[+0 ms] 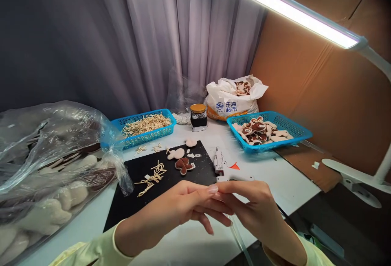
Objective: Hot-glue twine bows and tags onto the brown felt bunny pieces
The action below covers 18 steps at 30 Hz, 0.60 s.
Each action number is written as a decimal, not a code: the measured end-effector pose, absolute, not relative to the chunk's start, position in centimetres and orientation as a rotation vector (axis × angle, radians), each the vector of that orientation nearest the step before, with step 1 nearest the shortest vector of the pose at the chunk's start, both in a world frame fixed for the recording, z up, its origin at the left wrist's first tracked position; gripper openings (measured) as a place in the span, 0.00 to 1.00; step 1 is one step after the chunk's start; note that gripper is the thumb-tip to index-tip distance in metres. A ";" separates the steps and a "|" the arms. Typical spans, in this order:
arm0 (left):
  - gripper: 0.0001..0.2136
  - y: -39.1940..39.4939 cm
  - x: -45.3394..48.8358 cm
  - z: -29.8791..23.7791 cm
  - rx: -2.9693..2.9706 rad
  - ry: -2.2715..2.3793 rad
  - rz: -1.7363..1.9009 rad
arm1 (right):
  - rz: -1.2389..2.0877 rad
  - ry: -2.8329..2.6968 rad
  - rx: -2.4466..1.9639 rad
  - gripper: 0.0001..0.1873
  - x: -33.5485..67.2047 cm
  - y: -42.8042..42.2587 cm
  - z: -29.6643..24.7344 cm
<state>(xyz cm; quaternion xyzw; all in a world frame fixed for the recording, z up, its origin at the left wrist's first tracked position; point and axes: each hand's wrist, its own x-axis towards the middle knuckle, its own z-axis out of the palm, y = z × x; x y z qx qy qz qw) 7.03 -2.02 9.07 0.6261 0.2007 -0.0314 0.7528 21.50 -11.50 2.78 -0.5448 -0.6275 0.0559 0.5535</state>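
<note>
My left hand [186, 203] and my right hand [255, 205] meet at the fingertips above the near part of the white table. The left thumb presses at the tip of the right index finger. Lower fingers of the left hand stretch out beneath. Whatever lies between the pinched fingertips, if anything, is hidden. Just behind the hands lies a white glue gun [219, 164]. On the black mat [122, 205] are a brown petal-shaped piece [183, 165], a cream fluffy piece [176, 154], small white tags [198, 155] and knotted beige cords [157, 173].
A blue basket [146, 139] of cords and another basket [255, 148] of brown and cream pieces stand behind. Between them are a thread-wrapped jar [198, 117] and a white bag [214, 103]. A clear plastic bag [73, 131] fills the left; a lamp [305, 17] hangs above.
</note>
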 end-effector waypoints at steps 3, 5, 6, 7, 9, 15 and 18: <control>0.17 -1.3 6.8 8.7 1.260 0.478 -0.026 | 0.131 -1.343 -1.340 0.08 22.5 -12.5 2.8; 0.14 -0.8 6.5 8.5 1.252 0.494 0.014 | 0.202 -1.257 -1.377 0.08 23.4 -13.3 2.9; 0.12 -0.6 6.4 8.3 1.256 0.494 0.030 | 0.260 -1.220 -1.379 0.08 23.9 -13.7 2.9; 0.10 -0.4 6.2 8.2 1.259 0.488 0.042 | 0.318 -1.183 -1.368 0.09 24.3 -14.1 2.9; 0.08 -0.2 6.0 7.9 1.278 0.472 0.057 | 0.438 -1.131 -1.338 0.09 24.8 -14.7 2.9; 0.08 -1.1 5.9 8.1 1.490 0.501 0.079 | 0.801 -1.213 -1.159 0.07 23.2 -14.4 3.3; 0.07 -1.7 5.9 8.4 1.544 0.518 0.038 | 1.024 -1.180 -1.051 0.06 21.6 -13.2 3.7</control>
